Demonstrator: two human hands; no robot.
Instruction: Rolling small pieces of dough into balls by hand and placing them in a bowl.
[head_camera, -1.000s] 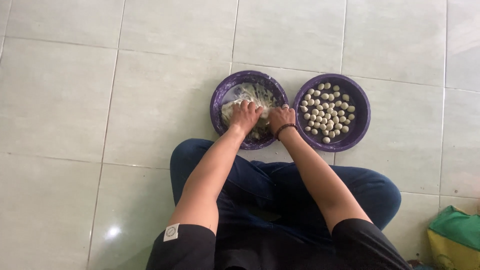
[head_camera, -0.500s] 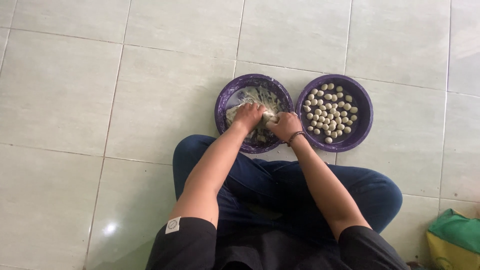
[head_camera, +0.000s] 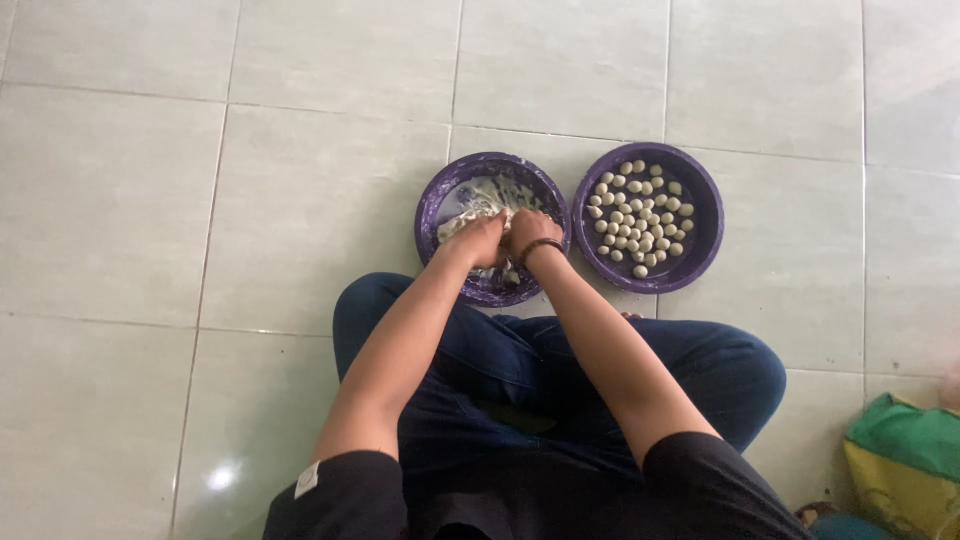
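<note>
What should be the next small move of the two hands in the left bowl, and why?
Probably pinch off a small piece of the dough and roll it between the palms. The left hand and right hand are pressed together in the dough in the left purple bowl, while the right purple bowl already holds many small pale balls with room left.

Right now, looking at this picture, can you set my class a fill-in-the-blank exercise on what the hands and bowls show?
1. Both hands, left hand and right hand, are in the bowl of dough, which lies to the ____ of the other bowl in the picture.
2. The bowl of small balls is ____ in colour.
3. The dark band sits on the ____ wrist.
4. Both bowls rest on a tiled ____.

Missing words: left; purple; right; floor
</note>
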